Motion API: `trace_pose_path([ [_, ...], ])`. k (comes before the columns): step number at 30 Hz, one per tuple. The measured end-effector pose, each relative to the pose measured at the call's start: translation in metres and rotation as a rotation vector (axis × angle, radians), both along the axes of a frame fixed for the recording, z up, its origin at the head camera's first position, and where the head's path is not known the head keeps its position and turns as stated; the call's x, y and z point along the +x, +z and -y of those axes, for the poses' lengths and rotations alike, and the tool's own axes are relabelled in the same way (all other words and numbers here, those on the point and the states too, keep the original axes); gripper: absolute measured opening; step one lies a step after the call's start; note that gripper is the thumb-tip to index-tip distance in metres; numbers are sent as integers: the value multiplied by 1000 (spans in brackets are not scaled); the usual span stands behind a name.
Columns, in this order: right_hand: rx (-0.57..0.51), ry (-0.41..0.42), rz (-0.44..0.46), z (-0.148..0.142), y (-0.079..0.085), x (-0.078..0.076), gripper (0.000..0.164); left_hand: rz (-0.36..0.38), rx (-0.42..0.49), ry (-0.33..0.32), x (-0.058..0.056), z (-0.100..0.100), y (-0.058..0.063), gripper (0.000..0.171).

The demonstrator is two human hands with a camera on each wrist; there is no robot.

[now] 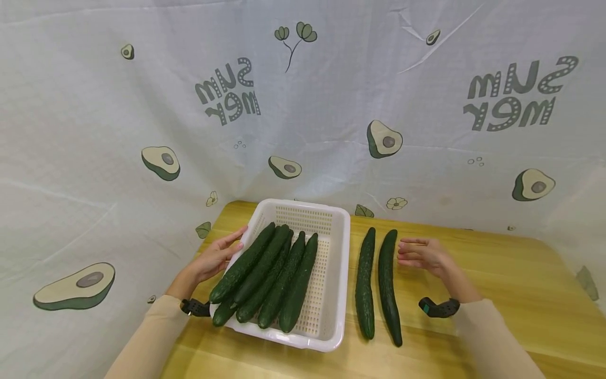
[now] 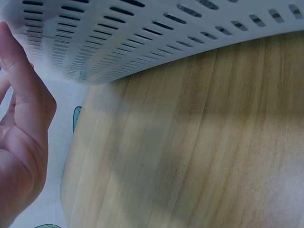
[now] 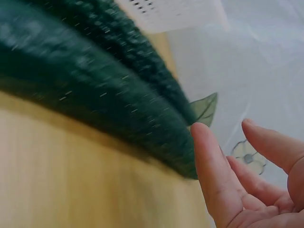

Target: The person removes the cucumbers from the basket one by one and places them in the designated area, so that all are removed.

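- Your left hand (image 1: 214,260), fingers loosely extended, apparently touches the white perforated plastic basket (image 1: 336,279).
- Your right hand (image 1: 427,256), fingers relaxed, hangs beside one long dark-green cucumber (image 1: 387,284).

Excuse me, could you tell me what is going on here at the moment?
A person is at a wooden table with a white basket. Their left hand is at the basket's left side, where a pile of cucumbers lies inside. To the right of the basket, an inner cucumber and an outer cucumber lie side by side on the table. The right hand is beside the outer one, holding nothing.
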State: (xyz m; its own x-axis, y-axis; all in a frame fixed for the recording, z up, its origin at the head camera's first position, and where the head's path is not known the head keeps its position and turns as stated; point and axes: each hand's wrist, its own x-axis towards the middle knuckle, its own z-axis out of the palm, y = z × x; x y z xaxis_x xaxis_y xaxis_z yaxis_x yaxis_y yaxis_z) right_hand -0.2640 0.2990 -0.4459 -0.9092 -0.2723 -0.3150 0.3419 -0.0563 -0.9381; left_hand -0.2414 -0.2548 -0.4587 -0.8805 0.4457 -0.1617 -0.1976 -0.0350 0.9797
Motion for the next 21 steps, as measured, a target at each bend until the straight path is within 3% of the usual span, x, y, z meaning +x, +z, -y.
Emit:
trace_pose_path([
  [11, -22, -18, -40, 19, 41, -1, 34, -4, 4, -13, -1, 0, 0, 60],
  [17, 16, 0, -80, 40, 60, -6, 62, -9, -5, -14, 0, 1, 0, 60],
  [21, 22, 25, -105, 57, 69, -10, 65, -10, -11, -12, 0, 1, 1, 61],
])
